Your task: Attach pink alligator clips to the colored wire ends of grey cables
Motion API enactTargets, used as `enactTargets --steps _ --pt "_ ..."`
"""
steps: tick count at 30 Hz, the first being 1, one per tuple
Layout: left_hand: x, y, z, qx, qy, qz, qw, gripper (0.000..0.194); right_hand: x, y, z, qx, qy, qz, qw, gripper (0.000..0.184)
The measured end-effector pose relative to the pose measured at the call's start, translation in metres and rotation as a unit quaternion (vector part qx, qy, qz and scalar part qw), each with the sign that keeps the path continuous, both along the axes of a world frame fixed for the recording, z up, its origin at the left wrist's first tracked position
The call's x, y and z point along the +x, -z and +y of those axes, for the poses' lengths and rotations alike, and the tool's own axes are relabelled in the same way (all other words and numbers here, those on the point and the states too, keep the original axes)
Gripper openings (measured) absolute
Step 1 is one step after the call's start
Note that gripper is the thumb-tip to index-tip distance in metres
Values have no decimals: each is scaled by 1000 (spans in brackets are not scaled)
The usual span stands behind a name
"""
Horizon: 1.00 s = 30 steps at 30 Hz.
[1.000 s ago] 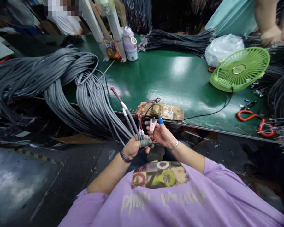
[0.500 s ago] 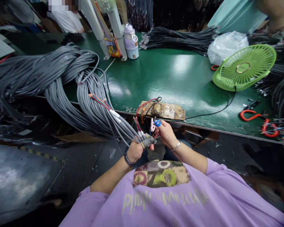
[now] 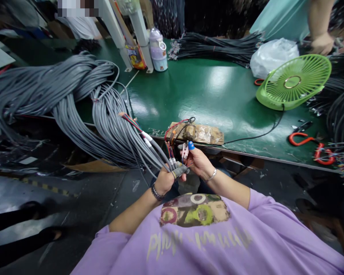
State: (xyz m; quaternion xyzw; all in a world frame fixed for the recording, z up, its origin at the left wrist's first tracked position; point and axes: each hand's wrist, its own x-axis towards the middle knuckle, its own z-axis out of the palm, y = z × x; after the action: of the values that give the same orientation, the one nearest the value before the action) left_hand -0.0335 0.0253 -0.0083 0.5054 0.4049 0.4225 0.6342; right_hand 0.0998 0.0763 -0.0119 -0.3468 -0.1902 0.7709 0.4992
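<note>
My left hand [image 3: 166, 179], its thumb in a grey covering, is closed around several grey cables [image 3: 157, 154] near their ends. Coloured inner wires [image 3: 169, 149] stick out of the cable ends, with white bands below them. Close beside it, my right hand [image 3: 201, 162] wears a blue cover on one fingertip. Its fingers pinch a small pale pink piece [image 3: 185, 151], whose kind I cannot make out, next to thin wires between the hands. Just beyond both hands lies a taped cardboard piece [image 3: 208, 134] at the table edge.
A big heap of grey cable [image 3: 74, 88] hangs over the table edge on the left. A green fan [image 3: 294, 82], red-handled scissors [image 3: 301, 139], a plastic bag [image 3: 275, 57], a bottle [image 3: 158, 49] and black cable bundles [image 3: 218, 46] lie around. A co-worker's hand [image 3: 322, 44] is at upper right.
The longer coloured wire ends have shifted right with the cables in my left hand. A passer-by's legs have appeared at lower left, and a co-worker's hands have come lower at upper right.
</note>
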Motion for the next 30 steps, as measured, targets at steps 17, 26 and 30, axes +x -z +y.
enactTargets --steps 17,26,30 --pt "3 -3 -19 49 -74 -4 996 29 13 -1 -3 34 -62 28 997 28" --pt "11 1 -16 56 -112 -17 992 24 8 -2 0 18 -81 13 996 44" --pt "9 5 -14 40 -105 -22 993 25 10 -2 2 4 -104 23 994 49"
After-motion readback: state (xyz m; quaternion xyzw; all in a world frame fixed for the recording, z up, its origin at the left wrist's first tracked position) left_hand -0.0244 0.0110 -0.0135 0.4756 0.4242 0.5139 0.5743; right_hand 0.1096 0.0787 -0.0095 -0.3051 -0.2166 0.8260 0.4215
